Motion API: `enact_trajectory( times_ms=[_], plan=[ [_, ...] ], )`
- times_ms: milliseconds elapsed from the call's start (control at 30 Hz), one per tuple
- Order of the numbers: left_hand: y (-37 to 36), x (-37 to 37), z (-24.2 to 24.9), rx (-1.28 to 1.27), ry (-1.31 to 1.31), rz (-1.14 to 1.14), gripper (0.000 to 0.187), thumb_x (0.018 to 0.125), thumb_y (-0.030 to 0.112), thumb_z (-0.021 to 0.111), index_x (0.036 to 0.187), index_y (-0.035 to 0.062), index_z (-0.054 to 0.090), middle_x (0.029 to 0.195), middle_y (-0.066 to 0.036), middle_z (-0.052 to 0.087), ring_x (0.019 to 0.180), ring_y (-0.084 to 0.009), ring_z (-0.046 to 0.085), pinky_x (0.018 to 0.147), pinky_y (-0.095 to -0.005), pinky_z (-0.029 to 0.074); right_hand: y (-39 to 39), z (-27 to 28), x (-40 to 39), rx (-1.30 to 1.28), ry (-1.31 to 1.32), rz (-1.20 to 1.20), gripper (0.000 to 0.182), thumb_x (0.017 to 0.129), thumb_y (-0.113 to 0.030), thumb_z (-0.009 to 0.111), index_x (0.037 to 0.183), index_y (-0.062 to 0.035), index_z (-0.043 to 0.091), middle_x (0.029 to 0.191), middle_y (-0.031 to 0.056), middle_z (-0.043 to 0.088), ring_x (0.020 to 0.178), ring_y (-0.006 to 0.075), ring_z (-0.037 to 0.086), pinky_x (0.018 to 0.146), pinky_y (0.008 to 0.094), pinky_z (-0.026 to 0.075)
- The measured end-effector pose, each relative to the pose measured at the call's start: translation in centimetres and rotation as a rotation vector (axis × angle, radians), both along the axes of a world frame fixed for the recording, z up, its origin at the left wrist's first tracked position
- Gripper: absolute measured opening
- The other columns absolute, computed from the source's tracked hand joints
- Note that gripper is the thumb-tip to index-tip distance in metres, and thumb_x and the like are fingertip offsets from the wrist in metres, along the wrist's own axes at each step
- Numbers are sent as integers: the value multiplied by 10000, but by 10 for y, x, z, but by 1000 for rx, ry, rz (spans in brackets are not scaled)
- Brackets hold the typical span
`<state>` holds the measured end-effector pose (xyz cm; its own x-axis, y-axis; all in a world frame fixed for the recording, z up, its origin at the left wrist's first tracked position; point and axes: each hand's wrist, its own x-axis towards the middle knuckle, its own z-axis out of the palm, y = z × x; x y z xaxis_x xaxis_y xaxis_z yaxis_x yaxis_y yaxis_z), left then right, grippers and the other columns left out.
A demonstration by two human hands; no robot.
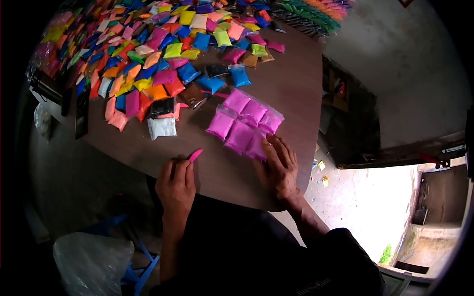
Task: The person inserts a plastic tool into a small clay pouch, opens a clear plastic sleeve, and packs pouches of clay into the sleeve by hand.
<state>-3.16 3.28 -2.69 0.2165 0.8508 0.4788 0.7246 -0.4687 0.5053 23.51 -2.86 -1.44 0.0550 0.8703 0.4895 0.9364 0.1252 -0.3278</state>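
On the brown bench (212,173), six pink packets (240,136) lie in two rows, the right hand (280,165) touching one with loosely spread fingers, the left hand (176,183) pinching a slim pink piece (196,155)

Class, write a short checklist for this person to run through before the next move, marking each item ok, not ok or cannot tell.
1. Left hand free: not ok, it pinches a pink strip.
2. Right hand at the magenta packets: ok.
3. Magenta packets all on the table: ok.
4. White packet apart from the magenta packets: ok.
5. Magenta packets fully sealed: cannot tell.
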Motion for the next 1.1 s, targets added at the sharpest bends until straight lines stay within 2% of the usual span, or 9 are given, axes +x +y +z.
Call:
enact_trajectory(
  times_ms=[133,300,367,533,700,800,933,1067,1100],
  plan=[
    [3,-2,-5,26,3,1,148,927,84,761,1056,46,702,1035,-154,686,925,-385,678,786,-455,559,1,37,-5,153,67,77,496,775,-77,828,1255,-38,711,1286,217,675,1205,405,641,1003,484,527],
    [4,-2,-3,33,16,-7,183,894,118,796,1044,62,707,1044,-146,688,932,-382,676,798,-459,561,-4,141,-57,205,722,323,319,839,-17,734,1157,8,725,1251,258,670,1163,424,650,996,500,531],
    [3,-8,-3,32,23,-14,219,868,144,827,1025,57,701,1036,-145,683,934,-383,670,799,-467,558,-3,167,-77,164,933,568,320,836,-13,740,1155,7,725,1242,249,674,1151,409,654,988,487,531],
    [3,-10,-7,-42,-55,-30,255,850,153,842,1046,72,700,1044,-155,689,927,-391,676,797,-464,559,18,178,-120,-12,1219,1070,324,828,-2,756,1151,2,724,1219,225,682,1123,373,665,968,453,530],
    [1,-18,-10,-208,-208,-53,245,875,149,824,1072,59,710,1019,-159,708,893,-350,696,773,-422,560,28,176,-144,-134,1306,1253,330,821,9,771,1147,-2,723,1196,200,691,1095,336,675,947,420,529],
    [-16,-22,1,-407,-299,74,214,895,155,816,1075,69,740,978,-139,729,863,-276,709,772,-379,568,27,174,-150,-179,1301,1249,334,816,15,780,1144,-4,722,1183,186,696,1079,314,681,935,400,529],
    [-13,-53,15,-2,-364,79,242,861,144,851,1067,72,746,954,-119,727,829,-212,703,740,-332,573,27,169,-168,-257,1177,1178,340,810,24,792,1141,-8,721,1165,167,702,1056,285,690,918,373,528],
    [-21,-119,56,15,-220,316,227,871,109,841,1049,36,721,941,-119,716,798,-230,692,714,-341,566,18,130,-160,-495,1064,833,275,896,25,732,1171,7,723,1153,124,726,1011,210,691,901,316,544],
    [-25,-134,64,66,-294,394,212,870,123,826,1014,27,702,930,-155,710,802,-325,689,685,-417,554,17,111,-158,-528,1042,796,232,932,11,702,1164,12,718,1153,115,721,1014,189,680,901,304,535]
  ],
)
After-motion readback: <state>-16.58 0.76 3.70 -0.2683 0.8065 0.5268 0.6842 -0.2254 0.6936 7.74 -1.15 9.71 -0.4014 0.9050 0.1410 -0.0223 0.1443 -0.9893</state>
